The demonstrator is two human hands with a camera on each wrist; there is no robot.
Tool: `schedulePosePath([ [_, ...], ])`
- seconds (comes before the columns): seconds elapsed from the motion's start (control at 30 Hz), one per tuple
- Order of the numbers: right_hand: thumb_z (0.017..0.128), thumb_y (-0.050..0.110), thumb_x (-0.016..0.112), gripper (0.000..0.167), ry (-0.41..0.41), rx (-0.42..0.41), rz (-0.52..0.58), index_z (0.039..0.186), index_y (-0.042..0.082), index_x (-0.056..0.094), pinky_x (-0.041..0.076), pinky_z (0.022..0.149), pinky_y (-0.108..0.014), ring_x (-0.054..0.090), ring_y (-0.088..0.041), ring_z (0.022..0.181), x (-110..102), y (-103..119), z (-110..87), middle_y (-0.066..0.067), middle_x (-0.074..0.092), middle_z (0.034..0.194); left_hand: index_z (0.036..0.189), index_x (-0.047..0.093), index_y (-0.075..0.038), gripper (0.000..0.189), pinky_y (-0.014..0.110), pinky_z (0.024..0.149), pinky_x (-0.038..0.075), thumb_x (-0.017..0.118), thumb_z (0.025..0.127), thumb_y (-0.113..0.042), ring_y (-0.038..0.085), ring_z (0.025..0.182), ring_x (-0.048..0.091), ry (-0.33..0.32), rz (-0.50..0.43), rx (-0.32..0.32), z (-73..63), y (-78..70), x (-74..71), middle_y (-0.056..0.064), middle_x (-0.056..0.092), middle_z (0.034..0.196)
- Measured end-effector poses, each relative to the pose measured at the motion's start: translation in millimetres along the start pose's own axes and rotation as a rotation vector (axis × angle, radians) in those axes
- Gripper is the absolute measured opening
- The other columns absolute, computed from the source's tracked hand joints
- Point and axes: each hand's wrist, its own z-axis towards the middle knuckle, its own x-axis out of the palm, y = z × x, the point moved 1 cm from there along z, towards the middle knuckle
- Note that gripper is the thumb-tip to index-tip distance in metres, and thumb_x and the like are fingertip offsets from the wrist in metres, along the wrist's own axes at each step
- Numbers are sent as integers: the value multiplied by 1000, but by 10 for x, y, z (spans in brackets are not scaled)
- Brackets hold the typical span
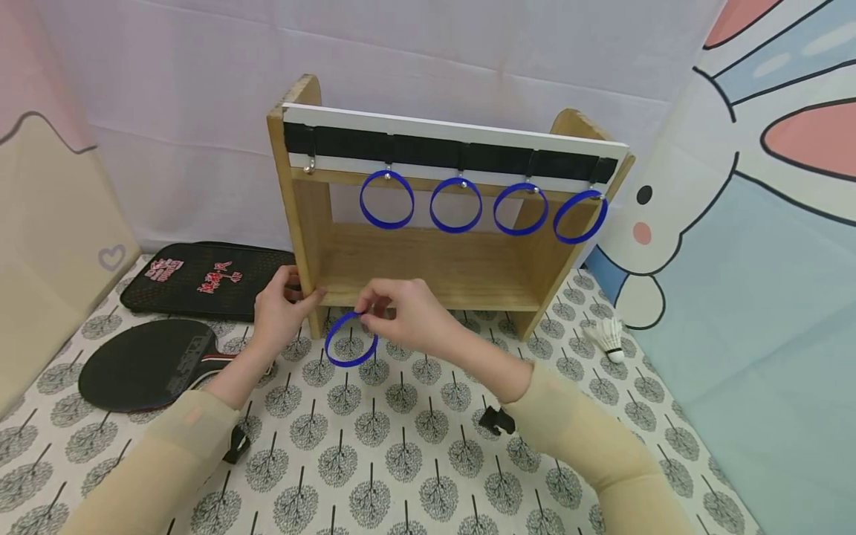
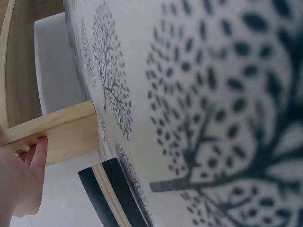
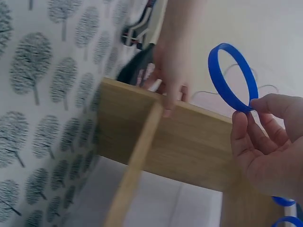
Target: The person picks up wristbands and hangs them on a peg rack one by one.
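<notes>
My right hand [image 1: 411,316] pinches a thin blue ring [image 1: 348,364] between thumb and fingertips, in front of the shelf's lower left corner. In the right wrist view this ring [image 3: 217,75] stands tilted above the pinching fingers. My left hand [image 1: 277,312] grips the left side panel [image 1: 286,200] of a small wooden shelf, thumb on the inner side and fingers outside. Several more blue rings, such as one blue ring [image 1: 388,224], hang from hooks along a black strip [image 1: 428,151] on the shelf's white front board. A metal hook [image 1: 310,165] sits at its left end.
Left of the shelf lie a black paddle case [image 1: 187,279] and a black table tennis paddle [image 1: 143,364]. A shuttlecock [image 1: 608,338] lies to the right. The tablecloth [image 1: 401,475] has a tree print. Fabric walls [image 1: 200,89] stand behind and at both sides.
</notes>
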Motion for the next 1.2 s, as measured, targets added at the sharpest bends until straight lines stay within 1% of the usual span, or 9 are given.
schedulePosePath([
  [0.13, 86, 5, 66, 6, -57, -82, 10, 92, 8, 65, 52, 63, -17, 59, -5, 77, -147, 143, 65, 1, 67, 90, 122, 52, -13, 45, 27, 60, 47, 68, 87, -36, 25, 88, 64, 3, -1, 8, -8, 8, -9, 9, 62, 108],
  [0.27, 87, 7, 66, 5, -120, -137, 14, 90, 9, 65, 51, 63, -19, 58, -3, 76, -291, 277, 134, 3, 66, 87, 124, 52, -12, 46, 28, 60, 47, 69, 87, -32, 26, 87, 64, 2, -2, 11, -24, -2, -22, 11, 62, 110],
  [0.4, 85, 8, 69, 5, -179, -193, 23, 90, 7, 66, 51, 63, -20, 58, -4, 74, -442, 429, 206, 3, 66, 85, 126, 53, -12, 48, 29, 61, 46, 70, 86, -32, 25, 86, 63, -11, -3, 6, -36, -14, -31, 12, 63, 111],
  [0.5, 85, 8, 69, 6, -226, -237, 27, 90, 7, 66, 51, 62, -21, 58, -4, 75, -548, 531, 272, 2, 66, 86, 122, 54, -12, 46, 28, 60, 46, 71, 85, -33, 24, 85, 63, -19, 0, 12, -33, -11, -30, 11, 63, 108],
  [0.73, 87, 8, 67, 7, -306, -275, 59, 94, 7, 66, 52, 66, -22, 58, -2, 76, -724, 676, 481, 2, 67, 89, 121, 54, -12, 44, 26, 60, 48, 69, 86, -36, 23, 83, 65, -12, -1, 34, -25, 10, -17, 9, 64, 105],
  [0.87, 88, 10, 67, 8, -322, -289, 7, 95, 6, 67, 52, 69, -20, 58, -1, 76, -784, 703, 635, 2, 67, 91, 123, 53, -12, 45, 26, 60, 48, 68, 87, -35, 22, 84, 64, -9, -7, 32, -29, 7, -10, 9, 63, 106],
  [1.03, 89, 13, 65, 10, -322, -299, -123, 96, 5, 67, 50, 71, -17, 56, -2, 76, -847, 740, 800, 0, 68, 92, 123, 53, -13, 45, 27, 60, 49, 68, 87, -36, 22, 84, 64, 0, -13, 26, -30, -11, -2, 9, 63, 107],
  [1.13, 90, 12, 64, 10, -321, -317, -217, 94, 4, 67, 47, 70, -17, 56, -4, 76, -879, 766, 885, -1, 68, 90, 123, 54, -14, 45, 26, 60, 49, 69, 86, -36, 22, 84, 64, -5, -17, 22, -24, -16, -5, 8, 63, 107],
  [1.2, 90, 11, 63, 10, -308, -311, -264, 94, 4, 67, 45, 70, -17, 56, -5, 76, -895, 775, 940, -1, 68, 91, 123, 54, -14, 46, 26, 60, 49, 69, 86, -36, 22, 84, 64, -4, -20, 22, -21, -17, -8, 8, 63, 107],
])
